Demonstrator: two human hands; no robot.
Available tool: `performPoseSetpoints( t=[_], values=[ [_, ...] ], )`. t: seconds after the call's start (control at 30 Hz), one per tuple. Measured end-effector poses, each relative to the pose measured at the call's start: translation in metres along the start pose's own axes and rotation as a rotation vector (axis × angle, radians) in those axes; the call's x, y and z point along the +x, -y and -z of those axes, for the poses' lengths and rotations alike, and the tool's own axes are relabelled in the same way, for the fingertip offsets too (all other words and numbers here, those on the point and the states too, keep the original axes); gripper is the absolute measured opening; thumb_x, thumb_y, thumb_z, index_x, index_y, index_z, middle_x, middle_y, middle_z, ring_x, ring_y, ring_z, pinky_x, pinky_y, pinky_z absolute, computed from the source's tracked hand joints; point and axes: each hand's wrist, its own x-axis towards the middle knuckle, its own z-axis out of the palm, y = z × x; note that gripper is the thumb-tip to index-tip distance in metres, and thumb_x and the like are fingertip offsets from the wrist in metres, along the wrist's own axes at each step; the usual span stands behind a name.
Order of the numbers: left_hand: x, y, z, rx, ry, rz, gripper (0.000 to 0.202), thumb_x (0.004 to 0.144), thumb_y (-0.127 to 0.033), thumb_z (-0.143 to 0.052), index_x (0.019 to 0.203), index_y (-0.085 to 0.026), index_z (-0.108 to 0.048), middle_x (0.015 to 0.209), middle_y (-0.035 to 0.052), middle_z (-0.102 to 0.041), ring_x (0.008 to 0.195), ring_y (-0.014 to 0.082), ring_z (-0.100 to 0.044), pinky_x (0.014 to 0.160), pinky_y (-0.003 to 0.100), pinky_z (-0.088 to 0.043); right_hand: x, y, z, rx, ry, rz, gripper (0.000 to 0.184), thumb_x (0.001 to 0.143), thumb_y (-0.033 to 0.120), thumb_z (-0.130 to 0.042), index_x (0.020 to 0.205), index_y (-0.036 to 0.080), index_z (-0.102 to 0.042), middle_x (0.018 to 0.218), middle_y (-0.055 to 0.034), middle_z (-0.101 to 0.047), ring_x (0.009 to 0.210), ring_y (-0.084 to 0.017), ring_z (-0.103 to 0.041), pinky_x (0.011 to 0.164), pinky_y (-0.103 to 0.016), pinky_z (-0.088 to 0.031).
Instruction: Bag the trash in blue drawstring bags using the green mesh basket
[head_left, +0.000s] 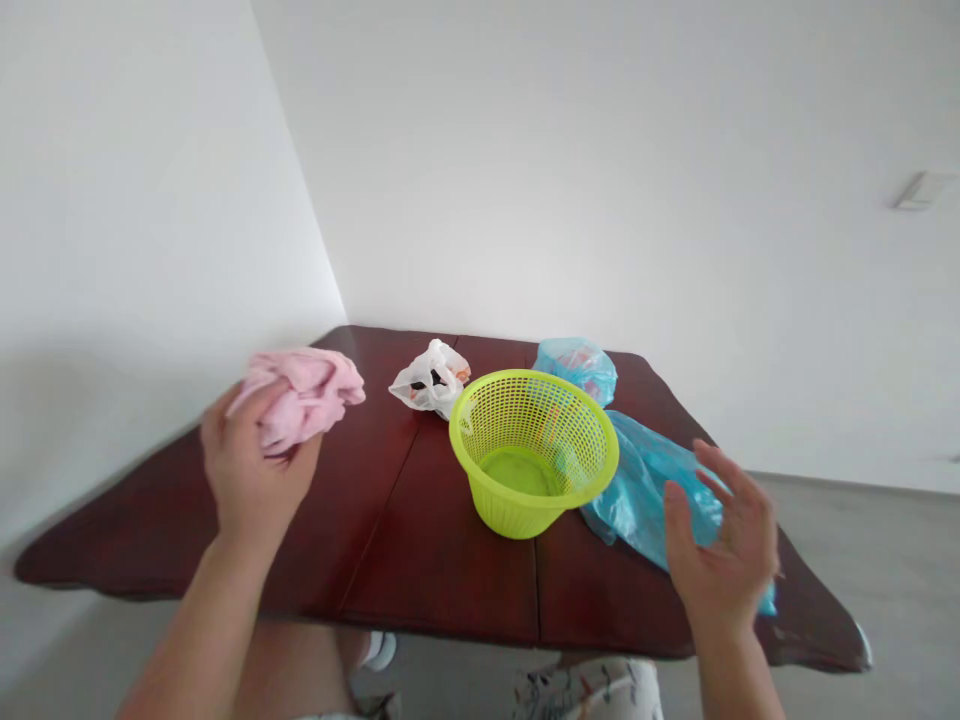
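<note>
Right hand (726, 555), unclenched, right of green basket (517, 516); left hand (251, 475), left of basket, grasps pink cloth (307, 392) within its fingers.

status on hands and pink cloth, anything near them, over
Left hand gripping pink cloth, bunched. Right hand open, holding nothing. Green basket upright between them; blue bag beside it, partly behind right hand.
</note>
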Motion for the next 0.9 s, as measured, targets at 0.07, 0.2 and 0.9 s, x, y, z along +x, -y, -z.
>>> performPoseSetpoints(
  t=[0.07,0.2,0.9],
  values=[
    [-0.019,0.039,-0.014,0.174,0.219,-0.054,0.05,0.103,-0.03,-0.079,0.153,-0.023,-0.076,0.164,0.0106,-0.071,0.155,0.0422,-0.065,0.136,0.066,-0.055,-0.03,-0.046,0.0,-0.187,0.15,-0.129,0.072,0.111,0.061,-0.079,0.17,0.022,-0.066,0.16,-0.0244,-0.076,0.149,-0.05,-0.073,0.125,-0.077,-0.061],
    [-0.061,0.094,-0.044,0.311,0.65,-0.031,0.059,0.107,-0.017,-0.052,0.161,-0.02,-0.076,0.175,0.0177,-0.067,0.159,0.0434,-0.062,0.136,0.063,-0.053,-0.091,-0.109,-0.012,-0.452,0.477,-0.346,0.111,0.103,0.088,-0.063,0.184,0.014,-0.049,0.184,-0.034,-0.056,0.168,-0.06,-0.056,0.135,-0.084,-0.046],
    [-0.1,0.099,-0.087,0.3,0.803,-0.034,0.067,0.126,-0.034,-0.033,0.186,-0.026,-0.061,0.205,0.0127,-0.03,0.194,0.0464,-0.008,0.153,0.077,-0.006,-0.124,-0.135,-0.027,-0.528,0.611,-0.187,0.041,0.112,0.029,-0.053,0.14,0.014,-0.077,0.15,-0.0252,-0.077,0.136,-0.044,-0.071,0.123,-0.06,-0.058]
  ],
)
